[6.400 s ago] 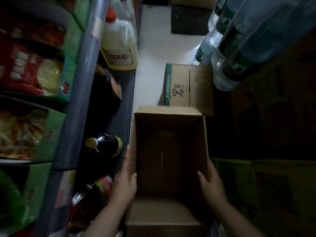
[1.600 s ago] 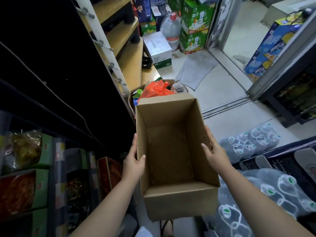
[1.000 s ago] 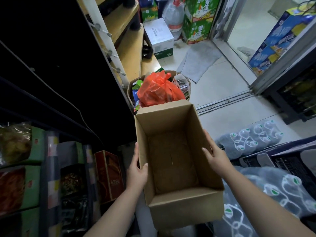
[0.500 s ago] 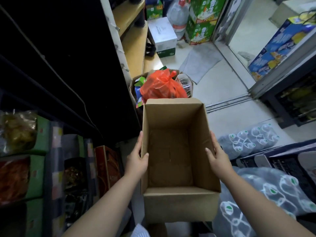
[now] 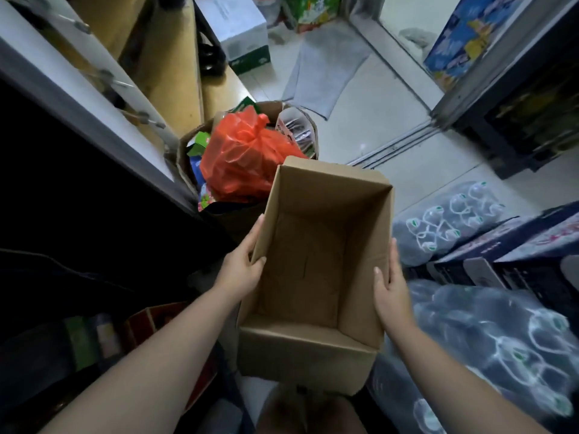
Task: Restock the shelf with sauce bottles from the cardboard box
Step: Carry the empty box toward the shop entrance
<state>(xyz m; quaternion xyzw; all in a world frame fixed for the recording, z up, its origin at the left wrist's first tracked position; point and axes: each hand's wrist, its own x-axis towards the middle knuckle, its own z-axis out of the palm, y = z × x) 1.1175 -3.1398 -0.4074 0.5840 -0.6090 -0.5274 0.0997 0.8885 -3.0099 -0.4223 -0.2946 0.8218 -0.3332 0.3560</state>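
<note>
An open brown cardboard box (image 5: 316,349) is held up in front of me, and its inside is bare, with no bottles in it. My left hand (image 5: 241,267) grips the box's left wall, thumb inside the rim. My right hand (image 5: 390,288) grips the right wall, thumb over the rim. No sauce bottles are in view. The dark shelf (image 5: 78,336) with packaged goods lies at the lower left, dim and hard to read.
A round bin (image 5: 308,126) stuffed with an orange plastic bag (image 5: 241,158) stands just beyond the box. Shrink-wrapped water bottle packs (image 5: 495,333) and a dark carton (image 5: 517,249) fill the right. Wooden steps (image 5: 175,57), a grey mat (image 5: 329,64) and a door track (image 5: 394,145) lie ahead.
Earlier the box sat on the floor beside shelved bottles; since then I have lifted and carried it. Over the last second it has drifted right and closer to the bin.
</note>
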